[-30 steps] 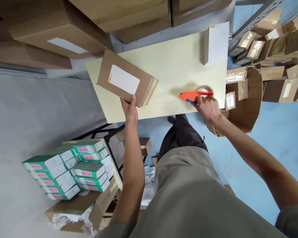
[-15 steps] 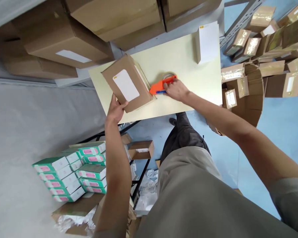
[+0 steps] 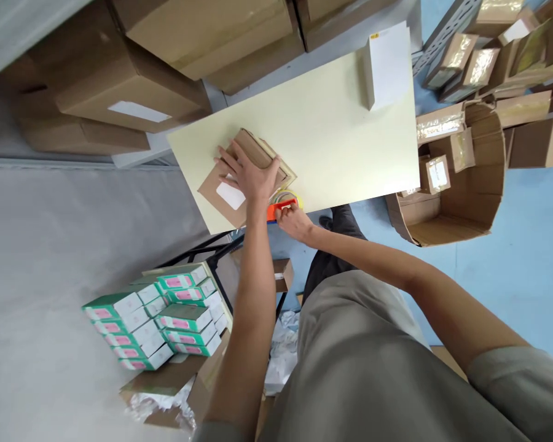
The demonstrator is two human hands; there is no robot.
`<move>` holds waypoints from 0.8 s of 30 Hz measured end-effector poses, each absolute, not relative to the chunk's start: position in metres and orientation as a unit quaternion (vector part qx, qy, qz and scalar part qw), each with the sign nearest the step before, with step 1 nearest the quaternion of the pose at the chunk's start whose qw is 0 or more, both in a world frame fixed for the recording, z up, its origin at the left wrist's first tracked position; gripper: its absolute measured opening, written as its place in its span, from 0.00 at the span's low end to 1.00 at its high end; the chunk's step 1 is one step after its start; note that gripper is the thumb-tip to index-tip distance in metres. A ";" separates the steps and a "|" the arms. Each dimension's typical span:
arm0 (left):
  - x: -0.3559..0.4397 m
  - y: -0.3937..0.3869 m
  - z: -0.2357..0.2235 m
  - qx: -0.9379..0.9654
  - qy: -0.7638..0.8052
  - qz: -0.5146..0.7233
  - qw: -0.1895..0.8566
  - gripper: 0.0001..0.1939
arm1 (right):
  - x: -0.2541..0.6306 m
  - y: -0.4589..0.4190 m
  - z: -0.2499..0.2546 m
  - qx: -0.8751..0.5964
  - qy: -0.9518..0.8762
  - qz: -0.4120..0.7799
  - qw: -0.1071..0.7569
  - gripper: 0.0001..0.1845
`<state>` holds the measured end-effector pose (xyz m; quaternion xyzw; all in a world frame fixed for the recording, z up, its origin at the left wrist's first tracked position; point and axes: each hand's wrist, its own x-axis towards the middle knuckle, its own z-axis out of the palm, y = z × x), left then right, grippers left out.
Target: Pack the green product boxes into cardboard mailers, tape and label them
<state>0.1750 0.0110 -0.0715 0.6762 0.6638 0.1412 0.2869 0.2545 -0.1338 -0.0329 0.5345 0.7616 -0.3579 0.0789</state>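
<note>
A brown cardboard box (image 3: 212, 184) with a white label (image 3: 231, 195) lies on the cream tabletop (image 3: 332, 153). My left hand (image 3: 251, 175) rests across it, fingers spread, partly covering the label. Close by, at the table's front edge, my right hand (image 3: 295, 222) is wrapped round an orange tape dispenser (image 3: 271, 212) with a roll of tape (image 3: 284, 197) on it. The dispenser sits beside the box's near right side; my left wrist hides part of it.
A stack of white labels (image 3: 389, 67) stands at the table's far right. Large cartons (image 3: 133, 92) line the shelf behind. At right, an open carton (image 3: 470, 209) holds small taped boxes. Green and white boxes (image 3: 184, 322) are piled at lower left.
The box has gone from tilted up to lying lower on the table. My left hand moved from its edge onto its top. My right hand brought the tape dispenser left and nearer me.
</note>
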 end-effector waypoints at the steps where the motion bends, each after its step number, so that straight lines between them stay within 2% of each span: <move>1: 0.180 0.009 -0.073 0.678 0.664 0.146 0.280 0.57 | 0.259 -0.141 -0.035 0.544 0.757 -0.352 0.079 0.31; 7: 0.177 0.012 -0.073 0.653 0.658 0.179 0.329 0.57 | 0.375 -0.198 -0.055 0.594 0.726 -0.329 0.112 0.23; 10: 0.176 0.014 -0.072 0.650 0.640 0.182 0.366 0.57 | 0.434 -0.193 -0.060 0.660 0.686 -0.289 0.102 0.24; 12: 0.175 0.014 -0.069 0.653 0.634 0.180 0.372 0.57 | 0.447 -0.171 -0.062 0.675 0.684 -0.261 0.088 0.31; 14: 0.172 0.013 -0.066 0.660 0.632 0.176 0.367 0.54 | 0.440 -0.140 -0.062 0.664 0.705 -0.234 0.084 0.36; 18: 0.160 0.004 -0.057 0.693 0.616 0.139 0.347 0.48 | 0.395 -0.093 -0.062 0.585 0.773 -0.223 0.099 0.27; 21: 0.150 -0.012 -0.048 0.720 0.589 0.115 0.349 0.46 | 0.359 -0.087 -0.061 0.512 0.815 -0.246 0.113 0.29; 24: 0.141 -0.033 -0.037 0.741 0.554 0.098 0.365 0.36 | 0.339 -0.095 -0.062 0.463 0.831 -0.288 0.109 0.29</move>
